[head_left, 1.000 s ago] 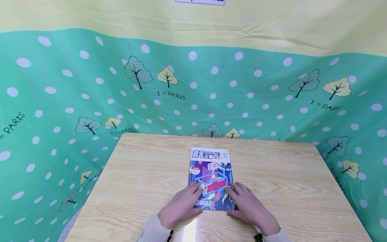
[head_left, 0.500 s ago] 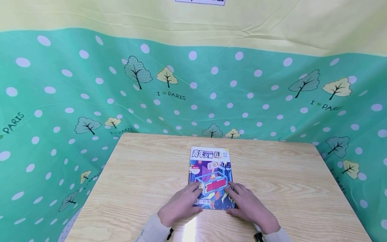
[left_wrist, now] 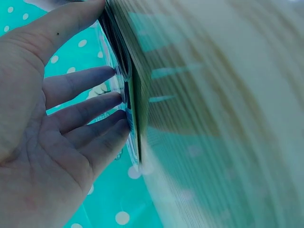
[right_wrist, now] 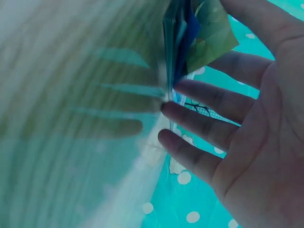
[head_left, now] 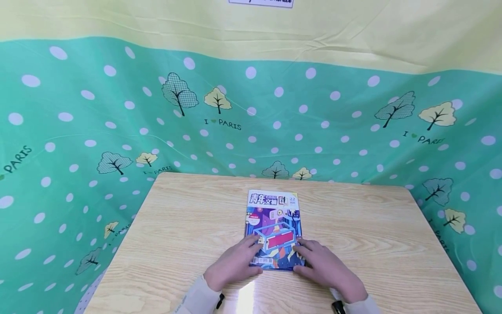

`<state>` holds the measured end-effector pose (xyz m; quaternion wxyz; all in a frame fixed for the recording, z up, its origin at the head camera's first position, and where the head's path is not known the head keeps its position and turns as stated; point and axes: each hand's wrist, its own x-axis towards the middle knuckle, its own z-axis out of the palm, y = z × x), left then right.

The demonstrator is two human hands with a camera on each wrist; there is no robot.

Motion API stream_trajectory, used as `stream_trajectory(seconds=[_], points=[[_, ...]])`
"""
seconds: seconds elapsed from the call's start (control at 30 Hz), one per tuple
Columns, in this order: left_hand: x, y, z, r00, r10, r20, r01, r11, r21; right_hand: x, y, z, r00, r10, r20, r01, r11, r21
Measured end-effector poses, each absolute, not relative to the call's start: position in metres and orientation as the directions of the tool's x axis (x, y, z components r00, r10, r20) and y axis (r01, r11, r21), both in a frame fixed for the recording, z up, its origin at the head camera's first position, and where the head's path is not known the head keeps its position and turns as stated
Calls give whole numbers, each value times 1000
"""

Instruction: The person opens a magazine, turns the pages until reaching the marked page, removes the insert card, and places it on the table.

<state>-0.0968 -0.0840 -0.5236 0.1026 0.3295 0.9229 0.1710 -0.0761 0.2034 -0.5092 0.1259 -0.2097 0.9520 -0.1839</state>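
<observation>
A magazine [head_left: 274, 216] with a purple and blue cover and large Chinese title characters lies flat, top edge away from me. My left hand [head_left: 235, 264] rests at its lower left, fingertips on the cover's left side and thumb by the near edge. At the lower right, my right hand [head_left: 329, 268] touches the opposite side with its fingers extended, its thumb by the near corner. Layered dark edges [left_wrist: 121, 57] show beside the left fingers in the left wrist view. In the right wrist view, a yellow-green sheet [right_wrist: 211, 40] sticks out near the right fingers.
The wooden table [head_left: 188, 218] stretches to both sides of the magazine. Behind and beside it hangs a green and yellow curtain [head_left: 219, 152] with white dots and printed trees. Light glares on the tabletop between the wrists.
The magazine has shifted very slightly away from me. My right hand has moved a little to the right, while the left hand stays nearly in place.
</observation>
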Motion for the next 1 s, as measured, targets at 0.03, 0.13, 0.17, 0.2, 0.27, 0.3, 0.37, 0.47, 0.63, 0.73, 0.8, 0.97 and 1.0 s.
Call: stream_trajectory(seconds=[0.03, 0.13, 0.17, 0.2, 0.27, 0.3, 0.37, 0.47, 0.63, 0.73, 0.8, 0.97, 1.0], points=[[-97, -84, -523, -761, 644, -77, 573, 724, 384, -76, 204, -508, -885, -439, -157, -348, 846, -404], [-97, -85, -522, -759, 647, -75, 576, 721, 385, -77, 204, -506, -906, -404, -124, -332, 862, -384], [-97, -85, -522, -759, 647, -74, 577, 720, 385, -78, 204, -506, -915, -387, -113, -323, 871, -369], [-97, -85, -522, -758, 648, -73, 577, 719, 388, -78, 204, -506, -926, -367, -94, -313, 881, -354], [-97, -86, -522, -759, 648, -72, 575, 717, 393, -79, 204, -506, -947, -317, -55, -284, 903, -321], [-97, -87, -522, -759, 647, -71, 574, 717, 396, -79, 204, -506, -956, -292, -37, -268, 914, -303], [-96, -88, -522, -759, 647, -68, 572, 714, 405, -79, 204, -505, -967, -253, -7, -242, 932, -269], [-96, -89, -522, -759, 648, -65, 568, 708, 420, -80, 202, -504, -976, -218, 6, -212, 946, -245], [-95, -90, -520, -767, 638, -68, 537, 697, 476, -80, 193, -503, -975, -220, 27, -218, 930, -297], [-95, -90, -516, -777, 627, -55, 503, 671, 545, -80, 187, -502, -966, -238, 98, -257, 907, -333], [-95, -89, -511, -785, 619, -31, 474, 632, 613, -81, 184, -502, -948, -267, 173, -311, 888, -338], [-96, -87, -500, -817, 575, 43, 372, 469, 801, -87, 175, -502, -880, -363, 307, -449, 845, -289], [-96, -87, -498, -826, 562, 54, 345, 427, 836, -88, 172, -502, -869, -381, 315, -468, 839, -277]])
